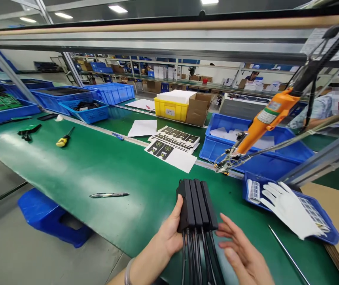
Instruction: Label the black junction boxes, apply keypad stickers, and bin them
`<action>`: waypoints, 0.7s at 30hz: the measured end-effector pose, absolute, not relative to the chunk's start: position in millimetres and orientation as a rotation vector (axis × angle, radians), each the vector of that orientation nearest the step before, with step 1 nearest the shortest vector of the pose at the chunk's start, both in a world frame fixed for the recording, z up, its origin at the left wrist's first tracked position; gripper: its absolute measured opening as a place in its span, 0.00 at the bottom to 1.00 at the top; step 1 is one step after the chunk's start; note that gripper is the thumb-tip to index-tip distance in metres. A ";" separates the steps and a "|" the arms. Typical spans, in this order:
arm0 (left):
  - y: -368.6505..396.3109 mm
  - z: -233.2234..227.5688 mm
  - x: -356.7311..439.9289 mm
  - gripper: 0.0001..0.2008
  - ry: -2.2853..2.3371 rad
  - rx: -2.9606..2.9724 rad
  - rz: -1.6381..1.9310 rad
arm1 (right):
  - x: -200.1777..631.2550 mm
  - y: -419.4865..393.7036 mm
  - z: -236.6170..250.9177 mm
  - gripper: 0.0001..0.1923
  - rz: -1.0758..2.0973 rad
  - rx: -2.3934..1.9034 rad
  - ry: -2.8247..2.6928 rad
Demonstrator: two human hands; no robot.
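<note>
Several flat black plastic boxes with cables [197, 204] stand side by side as one stack, their black cords running down toward me. My left hand [172, 231] grips the stack from its left side, thumb along the outer face and fingers under it. Just right of the stack is my right hand [240, 249], its fingers apart and nothing in them. Its fingertips are close to the lower right corner of the boxes; whether they touch, I cannot tell. Beyond the stack lie printed label sheets [172, 152].
A pen [109, 194] and a yellow-handled screwdriver [65, 137] lie on the green table [77, 170]. An orange electric screwdriver [267, 118] hangs at right before a blue bin [216, 138]. A white glove [290, 208] rests on a blue tray [332, 233], near a metal rod [288, 253].
</note>
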State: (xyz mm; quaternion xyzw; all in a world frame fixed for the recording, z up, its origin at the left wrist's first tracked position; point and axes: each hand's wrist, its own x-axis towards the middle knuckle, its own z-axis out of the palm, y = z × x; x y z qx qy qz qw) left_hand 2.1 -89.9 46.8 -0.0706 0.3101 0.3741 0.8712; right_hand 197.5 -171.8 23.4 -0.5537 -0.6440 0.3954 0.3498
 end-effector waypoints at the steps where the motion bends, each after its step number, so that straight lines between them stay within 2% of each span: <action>1: -93.3 42.0 5.8 0.35 0.643 -0.095 0.838 | 183.9 -164.3 24.9 0.32 0.974 -1.383 -1.762; 3: -100.5 30.5 12.9 0.38 0.620 0.049 0.952 | 158.5 -149.6 30.2 0.42 0.680 -1.497 -1.867; 4: -103.6 24.7 15.1 0.43 0.616 0.132 1.006 | 148.5 -142.7 33.7 0.46 0.547 -1.587 -1.857; 6: -107.2 15.3 13.8 0.58 0.642 0.309 1.063 | 137.3 -130.3 41.8 0.45 0.453 -1.661 -1.840; 8: -106.5 10.6 2.4 0.65 0.697 0.451 1.094 | 137.5 -120.5 48.6 0.41 0.550 -1.614 -1.896; 11: -100.3 12.0 -29.6 0.53 0.918 0.846 1.330 | 145.7 -110.9 49.7 0.40 0.699 -1.526 -2.036; 13: -96.6 15.4 -50.7 0.46 1.135 1.445 1.431 | 147.0 -106.9 44.0 0.42 0.719 -1.475 -2.166; 16: -94.7 19.0 -66.0 0.50 1.262 2.322 0.995 | 148.0 -106.2 34.0 0.49 0.633 -1.388 -2.375; 19: -96.0 17.8 -62.7 0.52 1.338 2.599 0.634 | 175.5 -124.2 27.9 0.55 0.272 -1.431 -2.325; 20: -97.2 16.6 -59.8 0.50 1.383 2.610 0.605 | 193.9 -136.6 25.2 0.51 0.149 -1.491 -2.228; 21: -98.9 15.1 -56.9 0.48 1.419 2.610 0.599 | 215.9 -152.2 21.3 0.40 0.083 -1.559 -2.112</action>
